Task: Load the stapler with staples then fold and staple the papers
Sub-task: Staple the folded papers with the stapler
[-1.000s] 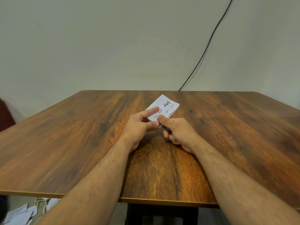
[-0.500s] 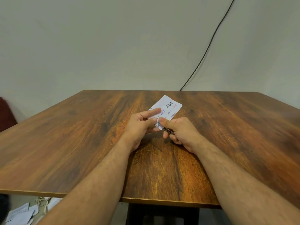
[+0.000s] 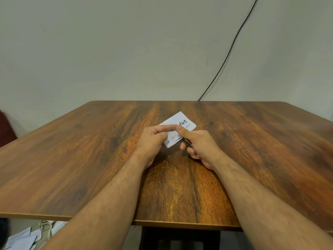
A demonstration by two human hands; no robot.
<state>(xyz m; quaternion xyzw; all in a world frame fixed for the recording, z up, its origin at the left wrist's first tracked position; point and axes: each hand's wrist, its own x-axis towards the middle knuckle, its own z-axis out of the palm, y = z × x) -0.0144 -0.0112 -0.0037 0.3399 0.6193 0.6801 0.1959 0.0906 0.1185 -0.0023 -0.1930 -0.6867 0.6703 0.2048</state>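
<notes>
One wooden worktop [image 3: 90, 159] fills most of the view, set against a plain pale wall [image 3: 126, 51] with a black cable [image 3: 232, 49] running down it. Two bare forearms reach over the near edge to the middle of the worktop. Left hand [image 3: 153, 141]: fingers closed, pinching the left edge of the folded papers [image 3: 180, 123]. Right hand [image 3: 200, 145]: clamped around a slim dark stapler [image 3: 186, 142], mostly hidden in the fist, thumb pressed on top, its front end at the papers' near edge. The papers bear handwriting and lie at mid-worktop between both hands. Loose papers [image 3: 19, 239] lie on the floor, lower left.
</notes>
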